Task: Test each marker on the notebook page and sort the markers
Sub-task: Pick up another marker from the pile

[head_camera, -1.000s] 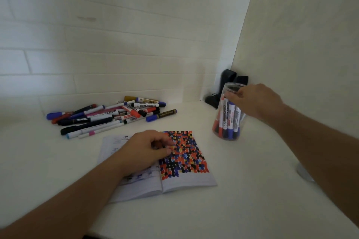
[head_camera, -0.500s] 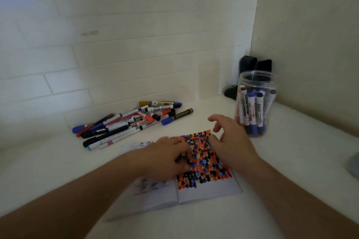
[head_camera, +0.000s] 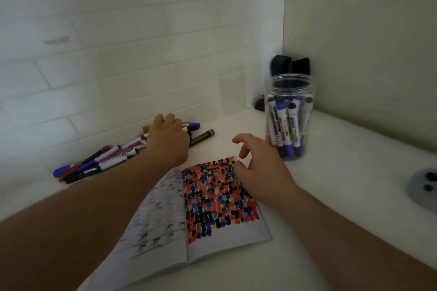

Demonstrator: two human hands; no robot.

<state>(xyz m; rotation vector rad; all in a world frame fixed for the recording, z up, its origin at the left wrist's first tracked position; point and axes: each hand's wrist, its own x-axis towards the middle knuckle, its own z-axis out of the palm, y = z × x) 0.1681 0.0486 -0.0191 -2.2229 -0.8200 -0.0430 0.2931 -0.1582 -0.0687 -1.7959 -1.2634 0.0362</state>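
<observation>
The left hand (head_camera: 168, 141) lies knuckles-up over the far end of the heap of loose markers (head_camera: 99, 160) near the tiled wall; its fingers (head_camera: 170, 117) curl down into the heap, but the back of the hand hides their tips, so I cannot tell whether they grip a marker. Just past them, a blue-capped marker (head_camera: 192, 126) and a dark marker with gold lettering (head_camera: 202, 136) stick out to the right.

The right hand (head_camera: 257, 168) hovers at the upper right corner of the open notebook (head_camera: 201, 215), fingers (head_camera: 241, 140) loosely bent and spread apart, holding nothing. The notebook's right page is packed with black, red, blue and yellow test dabs; the left page shows faint marks.

To the right, on the white desk (head_camera: 331, 196), stands a clear plastic jar (head_camera: 287, 116), lidless, with sorted markers upright inside. Behind it, dark objects (head_camera: 289, 66) sit in the corner. A grey round thing (head_camera: 425, 186) lies at the right edge.
</observation>
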